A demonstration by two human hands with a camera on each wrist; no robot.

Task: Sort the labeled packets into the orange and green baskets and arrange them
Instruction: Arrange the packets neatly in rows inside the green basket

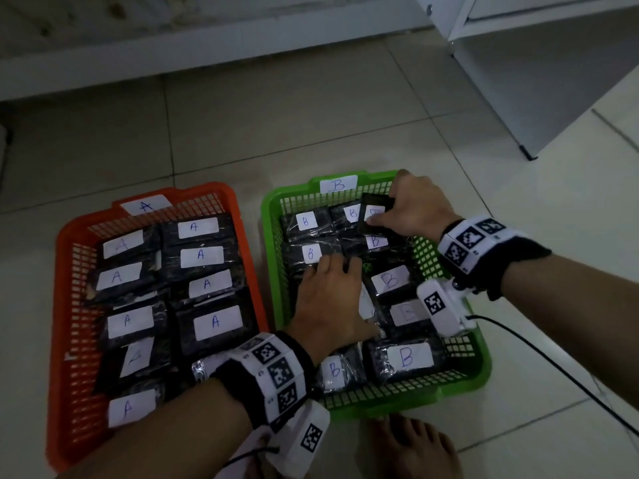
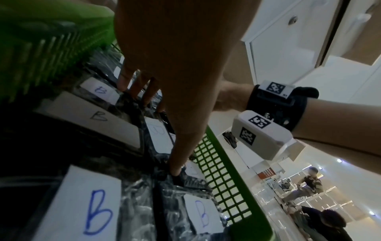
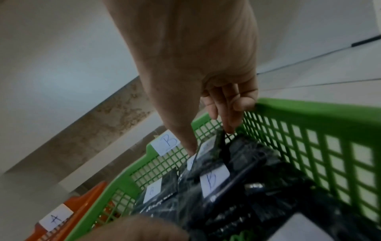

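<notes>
The orange basket point(image 1: 62, 271) on the left, tagged A, holds several black packets labeled A point(image 1: 217, 322). In the green basket point(image 1: 480, 354), tagged B, lie several black packets labeled B point(image 1: 408, 357). My left hand point(image 1: 328, 295) rests flat inside it, fingers straight and pressing on the middle packets point(image 2: 90, 208). At the far right corner my right hand point(image 1: 408, 209) pinches one B packet point(image 1: 375, 216), thumb on its label, fingers behind. In the right wrist view that held packet point(image 3: 208, 146) stands tilted on edge against the mesh wall point(image 3: 309, 122).
Both baskets sit side by side on pale floor tiles. A bare foot point(image 1: 411, 447) is just in front of the green basket. A black cable point(image 1: 553, 361) trails off to the right. A white cabinet point(image 1: 518, 81) stands at the back right, a wall ledge behind.
</notes>
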